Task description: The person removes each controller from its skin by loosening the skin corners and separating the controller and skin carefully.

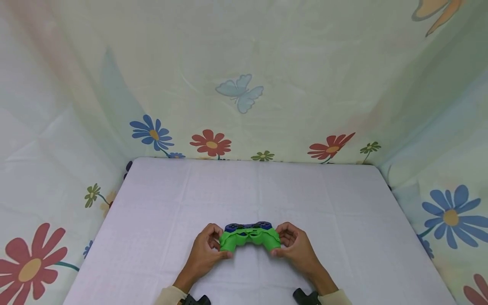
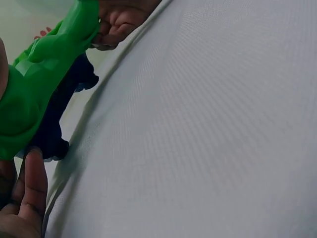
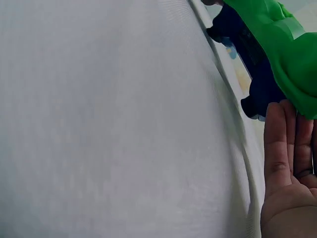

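A blue game controller point(image 1: 263, 225) sits in a bright green rubbery cover point(image 1: 249, 237), held low at the front middle of the table. Its blue body shows along the far edge, while green wraps both grips. My left hand point(image 1: 206, 250) pinches the left grip, thumb on the near side and fingers behind. Around the right grip, my right hand point(image 1: 297, 245) holds in the same way. From the left wrist, the green cover point(image 2: 29, 99) looks wrinkled over the blue body point(image 2: 67, 94). In the right wrist view, the fingers of my right hand point(image 3: 287, 168) reach the controller's underside.
A white cloth covers the table point(image 1: 152, 203). Behind it and at both sides hangs a pale curtain point(image 1: 305, 63) printed with flowers and butterflies. Black straps or mounts point(image 1: 306, 297) sit at the wrists beside beige sleeves point(image 1: 337, 298).
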Tool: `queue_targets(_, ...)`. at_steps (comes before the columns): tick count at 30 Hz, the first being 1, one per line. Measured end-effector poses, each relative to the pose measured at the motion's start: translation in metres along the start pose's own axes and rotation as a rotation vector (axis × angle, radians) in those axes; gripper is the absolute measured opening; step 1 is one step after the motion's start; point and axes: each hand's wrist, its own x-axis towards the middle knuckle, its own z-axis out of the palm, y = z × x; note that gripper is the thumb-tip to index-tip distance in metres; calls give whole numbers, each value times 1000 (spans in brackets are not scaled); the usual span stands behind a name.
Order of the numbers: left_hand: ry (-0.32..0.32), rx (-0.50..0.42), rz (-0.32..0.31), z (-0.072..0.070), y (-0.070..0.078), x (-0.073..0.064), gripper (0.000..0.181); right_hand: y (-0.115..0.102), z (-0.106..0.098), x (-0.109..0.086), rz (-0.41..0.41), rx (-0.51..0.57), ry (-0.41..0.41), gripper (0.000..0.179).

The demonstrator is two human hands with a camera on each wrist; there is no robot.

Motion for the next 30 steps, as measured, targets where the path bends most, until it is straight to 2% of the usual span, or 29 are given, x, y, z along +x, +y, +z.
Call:
queue_targets(3, 17, -12, -12, -2, 1, 0, 51, -1, 2, 0, -1, -6, -6, 56)
queue_targets(10, 5, -38, 28, 0, 1, -1, 50, -2, 0, 0, 80, -11, 8, 55)
queue_targets(18, 42, -2, 56, 2, -2, -2, 41, 2, 0, -2, 75, 0, 6, 49)
queue_targets(25, 120, 45, 28, 5, 1, -2, 42, 2, 3, -5, 99, -17, 54, 46)
queue_targets(30, 197, 110, 28, 8, 4, -1, 45, 3, 7, -7, 84, -44, 104, 45)
